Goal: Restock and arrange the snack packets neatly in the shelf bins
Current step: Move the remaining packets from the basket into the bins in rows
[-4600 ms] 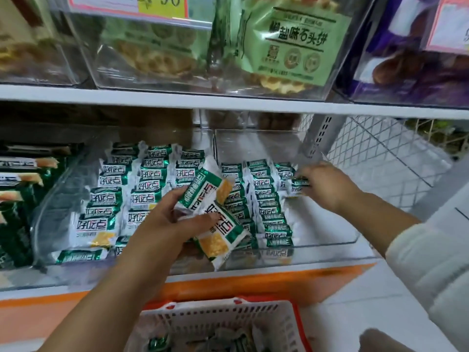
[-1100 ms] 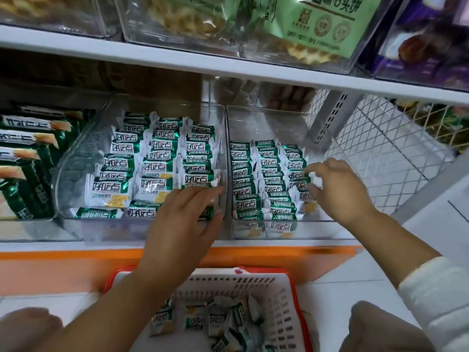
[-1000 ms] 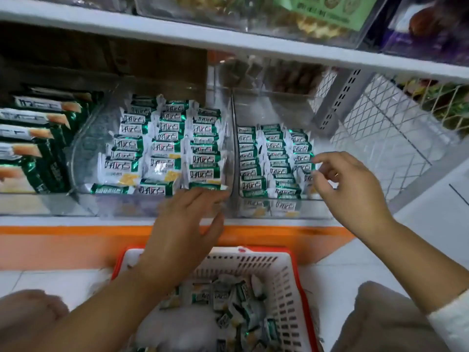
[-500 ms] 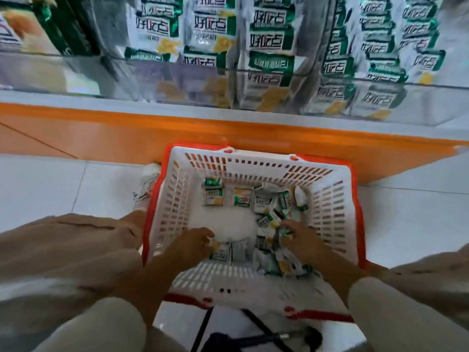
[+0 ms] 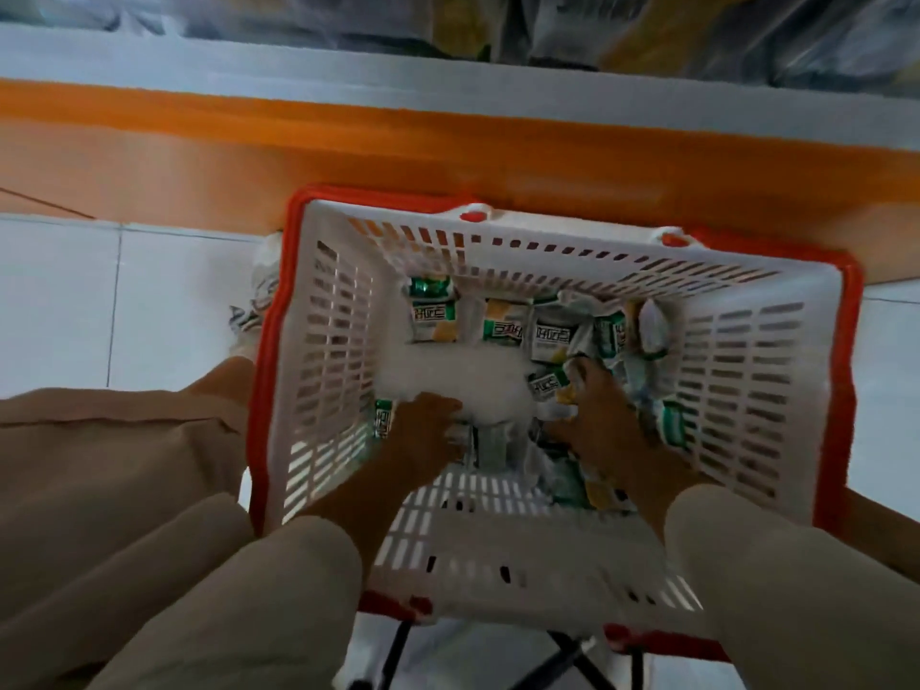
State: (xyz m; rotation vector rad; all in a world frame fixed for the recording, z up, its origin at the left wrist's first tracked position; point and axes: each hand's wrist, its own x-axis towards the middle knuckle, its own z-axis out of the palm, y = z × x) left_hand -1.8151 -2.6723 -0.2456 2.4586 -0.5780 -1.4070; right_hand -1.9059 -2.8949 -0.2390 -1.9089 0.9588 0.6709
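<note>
Hands [image 5: 425,433] [image 5: 600,420] in basket [image 5: 747,351] (among packets [image 5: 433,316])

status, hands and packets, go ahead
Left hand and right hand both down in the white basket, on loose snack packets, grip unclear. Packets scattered, mostly far and right side. Nothing between hands and packets.

Below me lies a white tiled floor [image 5: 59,301], pale under soft, even light, with one dark grout line [image 5: 113,301] running toward the shelf [image 5: 348,67]. The shelf's white front edge crosses the top of my view, blurred. Under it a bright orange base panel [image 5: 224,156] comes down to the tiles. At the bottom edge of my view, thin black metal legs [image 5: 398,644] stand on the floor.
</note>
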